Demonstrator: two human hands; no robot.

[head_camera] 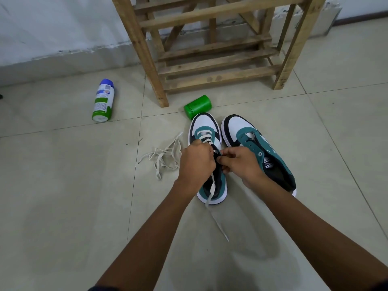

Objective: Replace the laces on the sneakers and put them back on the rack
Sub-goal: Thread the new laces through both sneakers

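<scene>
Two teal, white and black sneakers stand side by side on the tiled floor. The left sneaker [204,127] has a white lace [211,191] threaded through its front eyelets, and one lace end trails toward me across the floor. My left hand [196,162] grips the lace over the sneaker's middle. My right hand [241,162] pinches the lace tip at an eyelet on the sneaker's right side. The right sneaker [262,148] has no lace. A loose white lace [165,157] lies tangled on the floor to the left.
A wooden slatted rack [212,59] stands against the wall just beyond the sneakers. A green cylindrical container [197,107] lies on its side by the rack's front left leg. A spray can [104,100] with a blue cap lies further left.
</scene>
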